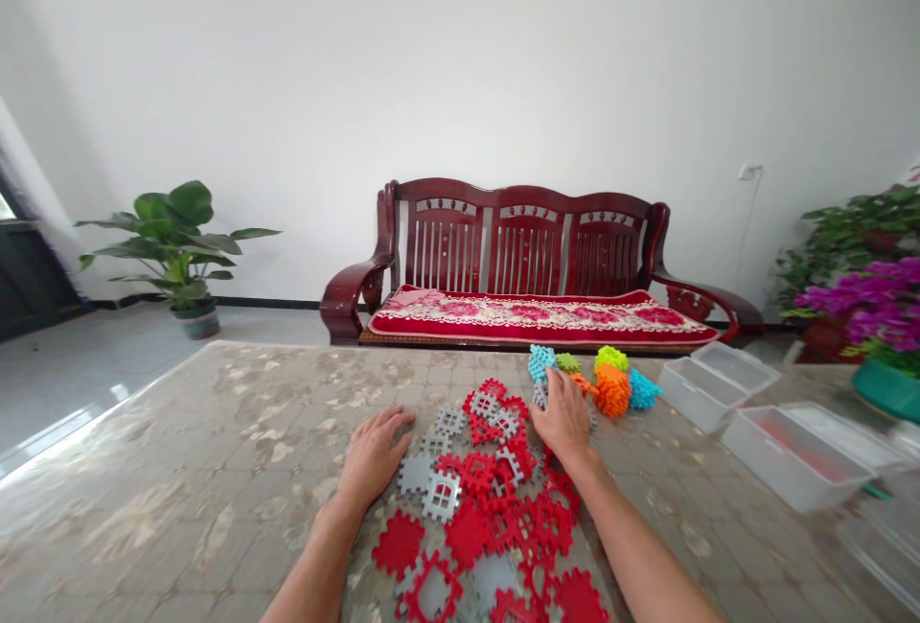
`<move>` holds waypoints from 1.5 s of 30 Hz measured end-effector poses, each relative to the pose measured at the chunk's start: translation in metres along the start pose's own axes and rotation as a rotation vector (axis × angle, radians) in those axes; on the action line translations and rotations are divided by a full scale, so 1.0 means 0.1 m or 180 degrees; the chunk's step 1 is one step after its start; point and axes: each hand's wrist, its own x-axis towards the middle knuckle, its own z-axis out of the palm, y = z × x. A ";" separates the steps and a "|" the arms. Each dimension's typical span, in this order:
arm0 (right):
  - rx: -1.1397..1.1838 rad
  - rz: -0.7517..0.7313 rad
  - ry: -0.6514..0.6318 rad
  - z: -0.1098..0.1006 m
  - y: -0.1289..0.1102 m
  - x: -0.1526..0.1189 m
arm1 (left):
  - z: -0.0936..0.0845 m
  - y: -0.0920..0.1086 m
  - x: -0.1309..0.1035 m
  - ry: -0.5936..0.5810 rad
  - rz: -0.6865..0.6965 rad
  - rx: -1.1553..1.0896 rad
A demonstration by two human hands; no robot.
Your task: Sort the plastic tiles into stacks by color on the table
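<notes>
Red and grey interlocking plastic tiles (467, 532) lie in a loose, overlapping spread, some solid and some with window cut-outs. My left hand (374, 455) rests on the table at the left side of the spread, fingers stretched out, beside a plain grey tile (415, 474). At the far end of the spread my right hand (564, 415) has its thumb and fingers curled around grey tiles (540, 395), which it partly hides. Just beyond its fingertips stands a light blue stack of tiles (541, 362). Orange tiles (613, 390) are grouped to its right.
Yellow-green (610, 358), dark green (567, 362) and blue tile stacks (645, 390) stand near the table's far edge. Two clear plastic boxes (701, 393) (791, 460) sit on the right, the nearer with something red inside. A teal flowerpot (887, 391) is beyond them. The patterned tablecloth (179, 470) extends left.
</notes>
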 end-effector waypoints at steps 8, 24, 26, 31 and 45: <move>0.0644 -0.0835 -0.0722 -0.22 -0.30 -0.12 | 0.04 -0.05 0.01 0.0010 -0.0020 -0.0023; 0.0465 -0.1521 -0.2043 -0.28 -0.40 -0.02 | 0.02 -0.03 0.01 -0.0012 -0.0003 -0.0004; 0.0425 -0.1589 -0.1943 -0.26 -0.40 -0.03 | 0.01 -0.02 0.01 0.0007 -0.0008 -0.0006; 0.0202 -0.1783 -0.1550 -0.35 -0.43 -0.08 | -0.02 0.00 0.00 -0.0036 0.0008 0.0011; 0.1071 -0.0574 -0.1125 -0.41 0.57 0.53 | -0.03 0.03 0.00 -0.0030 -0.0013 0.0010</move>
